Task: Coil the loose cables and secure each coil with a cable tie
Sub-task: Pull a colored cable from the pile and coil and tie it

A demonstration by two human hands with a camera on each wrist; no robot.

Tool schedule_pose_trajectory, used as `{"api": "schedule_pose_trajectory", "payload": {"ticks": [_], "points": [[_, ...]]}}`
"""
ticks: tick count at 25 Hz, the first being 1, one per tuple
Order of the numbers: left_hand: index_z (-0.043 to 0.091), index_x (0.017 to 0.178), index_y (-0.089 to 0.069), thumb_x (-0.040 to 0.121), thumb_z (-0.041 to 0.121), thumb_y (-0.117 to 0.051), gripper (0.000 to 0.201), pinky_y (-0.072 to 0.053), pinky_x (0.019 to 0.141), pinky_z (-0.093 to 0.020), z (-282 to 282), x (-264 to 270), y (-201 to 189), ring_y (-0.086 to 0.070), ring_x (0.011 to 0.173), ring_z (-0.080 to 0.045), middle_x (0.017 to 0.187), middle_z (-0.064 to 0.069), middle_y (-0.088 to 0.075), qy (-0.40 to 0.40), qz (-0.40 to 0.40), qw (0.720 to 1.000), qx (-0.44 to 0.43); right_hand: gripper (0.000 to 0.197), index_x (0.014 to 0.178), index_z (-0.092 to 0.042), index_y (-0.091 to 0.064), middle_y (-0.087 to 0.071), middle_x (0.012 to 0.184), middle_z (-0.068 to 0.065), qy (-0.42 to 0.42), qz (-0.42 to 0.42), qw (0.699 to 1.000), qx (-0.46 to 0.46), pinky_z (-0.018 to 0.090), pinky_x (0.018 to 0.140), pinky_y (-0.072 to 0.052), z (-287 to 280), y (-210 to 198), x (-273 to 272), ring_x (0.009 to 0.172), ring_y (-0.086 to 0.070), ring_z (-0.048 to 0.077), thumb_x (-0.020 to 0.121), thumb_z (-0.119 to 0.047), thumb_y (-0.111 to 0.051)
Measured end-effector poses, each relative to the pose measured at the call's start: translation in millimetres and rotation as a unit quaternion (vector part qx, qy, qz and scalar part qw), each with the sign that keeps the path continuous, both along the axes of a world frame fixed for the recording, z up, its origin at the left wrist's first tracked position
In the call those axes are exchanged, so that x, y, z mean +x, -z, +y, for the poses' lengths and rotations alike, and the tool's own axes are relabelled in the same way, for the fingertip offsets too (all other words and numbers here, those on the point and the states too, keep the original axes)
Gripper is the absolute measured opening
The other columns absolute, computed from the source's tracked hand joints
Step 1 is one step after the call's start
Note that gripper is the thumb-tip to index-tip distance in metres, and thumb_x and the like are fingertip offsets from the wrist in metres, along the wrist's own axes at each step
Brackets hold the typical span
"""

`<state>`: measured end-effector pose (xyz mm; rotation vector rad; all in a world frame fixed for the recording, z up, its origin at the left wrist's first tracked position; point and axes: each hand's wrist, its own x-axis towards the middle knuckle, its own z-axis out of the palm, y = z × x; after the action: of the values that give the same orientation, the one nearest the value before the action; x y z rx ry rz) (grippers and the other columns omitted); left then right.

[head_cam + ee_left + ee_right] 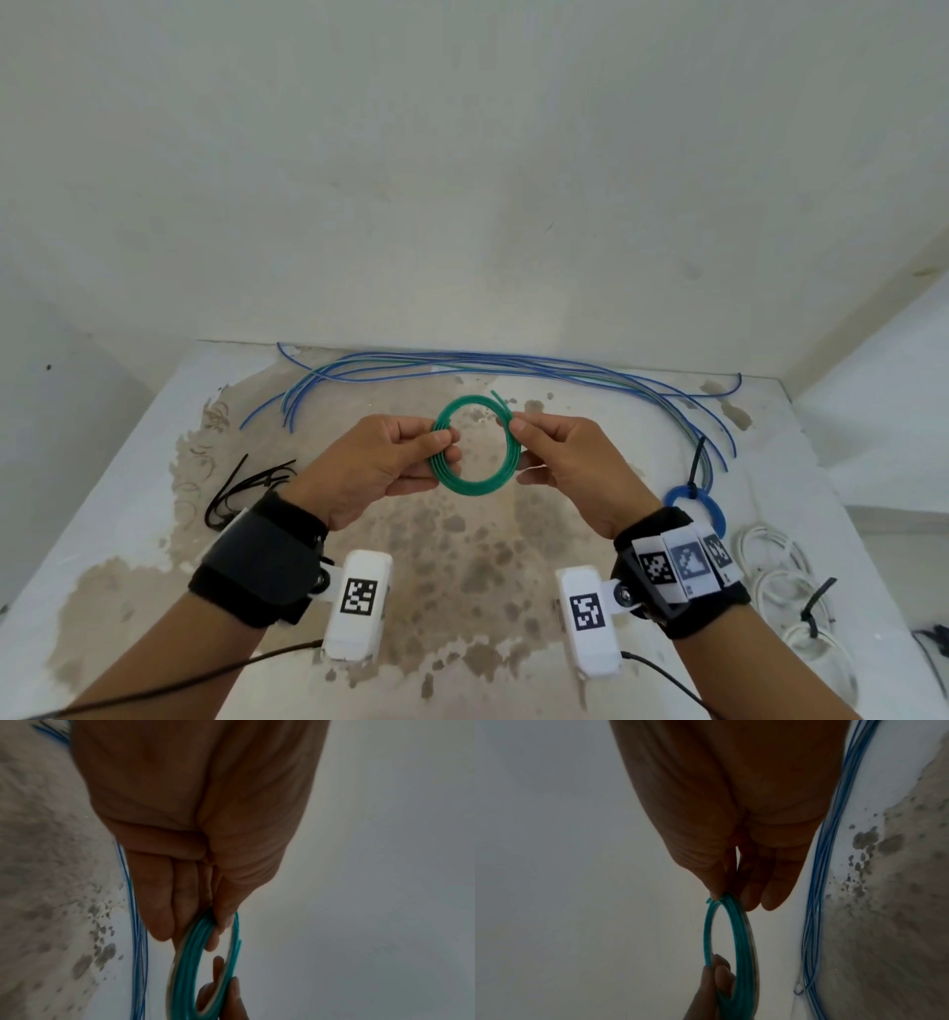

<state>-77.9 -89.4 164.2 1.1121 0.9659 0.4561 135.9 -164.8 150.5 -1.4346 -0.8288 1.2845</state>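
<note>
Green cable coil (pixel 475 446) being held up between both hands, not yet tied.

Head view: at frame centre, above the stained counter (pixel 128 514), the left hand (pixel 380 462) is pinching the coil's left side and the right hand (pixel 570 462) its right, one free end poking out at the top. Loose blue cables (pixel 513 362) are lying behind, black cable ties (pixel 246 488) at middle left, a tied blue coil (pixel 693 501) at right. Left wrist view: fingers (pixel 159 902) are clamping the stacked turns low in the frame. Right wrist view: thumb and fingers (pixel 777 882) are nipping the top. Judging from this, keeping the turns flat and handing the coil to one hand should free the other for a tie.
</note>
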Motion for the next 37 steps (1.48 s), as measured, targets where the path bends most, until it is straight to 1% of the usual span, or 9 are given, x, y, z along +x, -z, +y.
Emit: {"api": "schedule_pose_trajectory", "payload": {"ticks": [3, 5, 10, 16, 20, 24, 29, 34, 37], "points": [[0.014, 0.105, -0.071, 0.097, 0.022, -0.059, 0.016, -0.059, 0.072, -0.021, 5, 3, 9, -0.074, 0.089, -0.011, 0.096, -0.001, -0.076, -0.12, -0.07, 0.989, -0.043, 0.017, 0.107, -0.012, -0.068, -0.074, 0.093, 0.002, 0.058, 0.147, 0.987, 0.031, 0.026, 0.072, -0.058, 2, 1, 2, 0.085, -0.072, 0.014, 0.104, -0.017, -0.053], [0.014, 0.103, -0.069, 0.101, 0.018, -0.054, 0.016, -0.059, 0.068, -0.02, 9, 5, 12, -0.074, 0.081, -0.007, 0.089, 0.002, -0.076, -0.196, -0.124, 0.968, -0.092, 0.012, 0.103, -0.013, -0.062, -0.072, 0.089, 0.002, 0.055, 0.234, 0.969, 0.055, 0.025, 0.072, -0.059, 0, -1, -2, 0.087, -0.073, 0.015, 0.103, -0.018, -0.051], [0.015, 0.094, -0.068, 0.102, 0.019, -0.052, 0.019, -0.057, 0.073, -0.022, 24, 9, 4, -0.074, 0.08, -0.005, 0.083, 0.004, -0.077, -0.264, -0.159, 0.946, -0.105, 0.019, 0.104, -0.011, -0.057, -0.069, 0.079, 0.002, 0.007, 0.251, 0.965, 0.07, 0.025, 0.075, -0.057, -9, 3, -20, 0.091, -0.073, 0.016, 0.089, -0.022, -0.057], [0.012, 0.093, -0.068, 0.103, 0.017, -0.052, 0.019, -0.06, 0.067, -0.021, 30, 15, 1, -0.075, 0.077, -0.008, 0.082, 0.002, -0.077, -0.312, -0.167, 0.931, -0.096, 0.034, 0.102, -0.01, -0.055, -0.069, 0.078, 0.004, 0.018, 0.27, 0.957, 0.103, 0.027, 0.08, -0.059, -15, 7, -22, 0.099, -0.073, 0.019, 0.077, -0.029, -0.069], [0.015, 0.098, -0.07, 0.102, 0.02, -0.053, 0.018, -0.059, 0.076, -0.023, 20, 16, 0, -0.074, 0.09, -0.009, 0.09, 0.003, -0.076, -0.255, -0.145, 0.953, -0.07, 0.02, 0.104, -0.012, -0.059, -0.068, 0.076, 0.001, 0.074, 0.264, 0.957, 0.098, 0.023, 0.068, -0.058, -12, 4, -11, 0.084, -0.071, 0.014, 0.088, -0.024, -0.062], [0.011, 0.108, -0.07, 0.097, 0.022, -0.058, 0.02, -0.06, 0.079, -0.023, -5, 18, 2, -0.073, 0.091, -0.011, 0.098, -0.002, -0.077, -0.13, -0.084, 0.988, -0.025, 0.018, 0.115, -0.014, -0.065, -0.067, 0.078, -0.005, 0.12, 0.159, 0.977, 0.078, 0.02, 0.062, -0.052, 3, -4, 18, 0.084, -0.068, 0.016, 0.104, -0.016, -0.051], [0.013, 0.11, -0.071, 0.095, 0.023, -0.062, 0.021, -0.06, 0.076, -0.025, -16, 20, -2, -0.074, 0.094, -0.013, 0.104, -0.004, -0.077, -0.068, -0.026, 0.997, -0.007, 0.016, 0.115, -0.014, -0.066, -0.069, 0.081, -0.004, 0.104, 0.067, 0.99, 0.072, 0.026, 0.065, -0.054, 17, -11, 21, 0.081, -0.072, 0.017, 0.099, -0.016, -0.063], [0.016, 0.112, -0.071, 0.097, 0.024, -0.061, 0.02, -0.059, 0.069, -0.026, -17, 17, -12, -0.074, 0.099, -0.013, 0.105, -0.001, -0.077, -0.03, 0.012, 0.999, 0.013, 0.012, 0.108, -0.014, -0.069, -0.071, 0.083, -0.001, 0.072, 0.037, 0.995, 0.061, 0.034, 0.072, -0.058, 18, -14, 18, 0.079, -0.072, 0.015, 0.097, -0.014, -0.067], [0.016, 0.113, -0.072, 0.097, 0.027, -0.062, 0.022, -0.059, 0.076, -0.03, -14, 14, -14, -0.073, 0.101, -0.014, 0.105, -0.001, -0.077, 0.014, 0.042, 0.999, 0.02, 0.011, 0.105, -0.015, -0.074, -0.069, 0.091, 0.013, 0.044, 0.016, 0.998, 0.049, 0.034, 0.074, -0.06, 16, -13, 15, 0.08, -0.07, 0.014, 0.097, -0.013, -0.067]]}}
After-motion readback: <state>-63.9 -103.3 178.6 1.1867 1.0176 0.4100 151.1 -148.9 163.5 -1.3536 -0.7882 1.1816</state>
